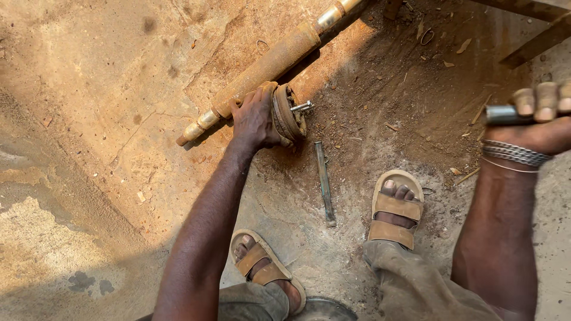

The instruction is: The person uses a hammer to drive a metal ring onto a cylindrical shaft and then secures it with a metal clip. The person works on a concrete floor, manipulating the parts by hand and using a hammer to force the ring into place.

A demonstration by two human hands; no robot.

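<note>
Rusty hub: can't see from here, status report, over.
Left hand gripping rusty hub on dirt floor. Right hand raised, holding metal handle. Flat bar lies beside hub.

One shaft [270, 62]; two sandals [395, 208]

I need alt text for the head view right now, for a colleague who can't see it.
Seen from above, the left hand grips a rusty round metal part on a dirt floor, while the right hand holds a grey metal handle raised at the right edge. A long rusty shaft and a flat metal bar lie near two sandalled feet.
</note>
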